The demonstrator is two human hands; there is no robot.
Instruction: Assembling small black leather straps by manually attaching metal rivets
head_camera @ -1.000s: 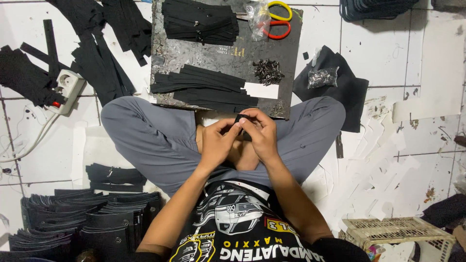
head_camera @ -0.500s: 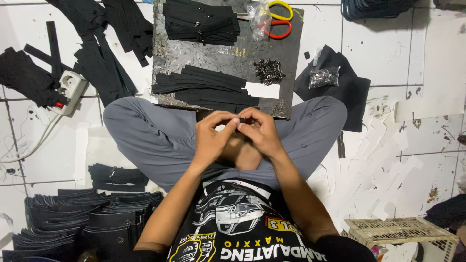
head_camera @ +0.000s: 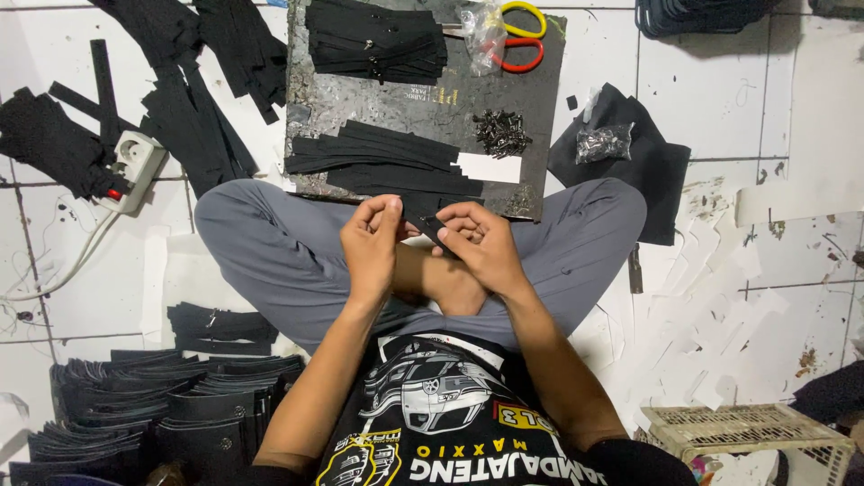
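A: How many hands are in view, and what are they on?

B: Two, both the person's own. The left hand (head_camera: 371, 241) and the right hand (head_camera: 480, 245) meet over the crossed legs, with a small black strap piece (head_camera: 426, 223) between them. Each grip is closed on it: the left fingertips pinch its near end, and the right thumb and fingers fold around the other end.

A: Where is that piece relative to the board?

B: Just at the near edge of the dark, scuffed rectangular work board (head_camera: 423, 108), which lies on the white tiled floor (head_camera: 792, 117) in front of the knees. Most of the piece is hidden by the fingers.

A: What is on the board, counted?

B: Two stacks of black straps: a far stack (head_camera: 374, 38) and a near fanned stack (head_camera: 382, 162). One heap of small dark metal fittings (head_camera: 501, 132), one white card strip (head_camera: 489, 166), one pair of scissors with a yellow and a red handle (head_camera: 517, 36), and one clear plastic bag (head_camera: 481, 31) beside them.

A: And off the board?

B: One clear bag of metal fittings (head_camera: 603, 141) on black cloth to the right, one white power strip with a red switch (head_camera: 133, 168) on the left, one pale plastic basket (head_camera: 751, 432) at the lower right, and rows of stacked black pieces (head_camera: 171, 405) at the lower left; I cannot count those.
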